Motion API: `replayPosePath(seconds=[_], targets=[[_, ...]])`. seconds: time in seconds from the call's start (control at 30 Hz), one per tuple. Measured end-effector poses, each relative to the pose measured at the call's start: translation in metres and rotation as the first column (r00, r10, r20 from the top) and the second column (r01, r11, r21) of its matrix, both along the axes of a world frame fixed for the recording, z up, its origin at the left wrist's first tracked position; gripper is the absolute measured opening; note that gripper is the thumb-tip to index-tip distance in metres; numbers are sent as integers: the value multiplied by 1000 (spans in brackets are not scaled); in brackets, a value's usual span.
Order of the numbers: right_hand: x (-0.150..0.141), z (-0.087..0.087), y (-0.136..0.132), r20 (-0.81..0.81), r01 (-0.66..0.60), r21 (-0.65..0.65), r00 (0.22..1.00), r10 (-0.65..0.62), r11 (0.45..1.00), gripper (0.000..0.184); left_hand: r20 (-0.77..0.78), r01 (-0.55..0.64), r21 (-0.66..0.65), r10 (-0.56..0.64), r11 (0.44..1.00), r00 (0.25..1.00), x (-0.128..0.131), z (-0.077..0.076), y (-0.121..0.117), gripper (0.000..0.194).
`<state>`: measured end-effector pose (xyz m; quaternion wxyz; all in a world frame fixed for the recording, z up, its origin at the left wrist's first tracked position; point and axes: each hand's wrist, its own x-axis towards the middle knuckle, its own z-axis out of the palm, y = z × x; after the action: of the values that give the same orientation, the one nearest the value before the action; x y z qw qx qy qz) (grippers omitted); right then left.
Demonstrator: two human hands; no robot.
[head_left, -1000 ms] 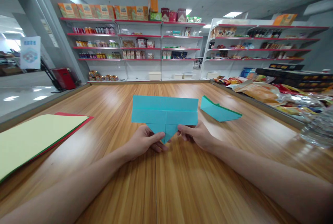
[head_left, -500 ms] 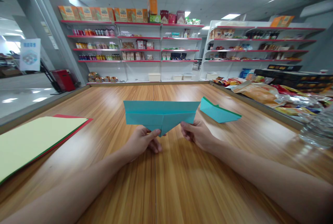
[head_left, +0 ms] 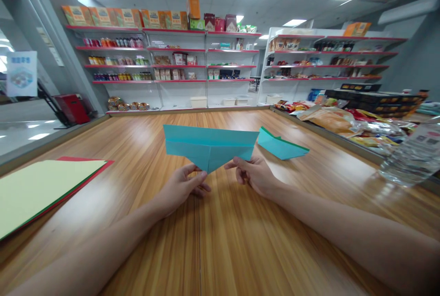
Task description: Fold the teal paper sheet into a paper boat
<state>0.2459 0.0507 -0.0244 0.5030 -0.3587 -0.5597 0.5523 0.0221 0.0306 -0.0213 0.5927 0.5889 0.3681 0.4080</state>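
Note:
A folded sheet of light blue paper stands raised over the table, with a wide band on top and a point at the bottom. My left hand pinches it close to that lower point, thumb in front and some fingers hidden behind. At the lower right slanted edge, the thumb and index finger of my right hand close on the paper; its other fingers are curled. To the right on the tabletop lies another folded blue paper with a green edge.
A stack of coloured sheets, pale yellow uppermost, lies at the left of the wooden table. A clear plastic bottle stands at the right edge. Beyond the right rim are piled snack packets; stocked shelves line the back.
The right hand has slid inward along the paper's lower edge. The paper tilts slightly, its left end higher. The whole view has shifted a little, bringing more of the bottle into sight.

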Motion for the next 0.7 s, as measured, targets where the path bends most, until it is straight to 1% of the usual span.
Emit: replayPosePath(seconds=[0.1, 0.2, 0.33, 0.43, 0.5, 0.57, 0.6, 0.67, 0.7], targets=[[0, -2, 1, -17, 1, 10, 1000, 0, 1000, 31, 61, 1, 2, -1, 1000, 998, 0, -1, 1, 29], [0, -3, 2, -31, 19, 10, 999, -19, 1000, 29, 120, -4, -22, 7, 1000, 993, 0, -2, 2, 29], [-2, -2, 1, -18, 17, 24, 1000, -17, 1000, 31, 180, 4, -62, 7, 998, 984, -1, -1, 3, 28], [-3, -1, 2, -10, 59, 38, 998, -58, 998, 32, 271, -4, -90, 29, 996, 962, -5, 0, 4, 24], [-2, -2, 3, 8, 115, 62, 993, -115, 991, 32, 339, 6, -131, 39, 991, 940, -7, 2, 4, 36], [0, -2, 3, 95, 154, 105, 982, -164, 982, 33, 410, 49, -179, 29, 983, 912, -10, 3, 5, 48], [0, -2, 2, 159, 155, 140, 971, -177, 978, 33, 447, 85, -201, 14, 976, 895, -11, 4, 6, 48], [1, -2, 1, 298, 80, 262, 941, -159, 962, 30, 523, 157, -225, -17, 962, 852, -14, 4, 8, 44], [0, -2, -1, 361, 11, 346, 921, -144, 938, 28, 556, 183, -230, -25, 956, 831, -15, 5, 8, 42]])
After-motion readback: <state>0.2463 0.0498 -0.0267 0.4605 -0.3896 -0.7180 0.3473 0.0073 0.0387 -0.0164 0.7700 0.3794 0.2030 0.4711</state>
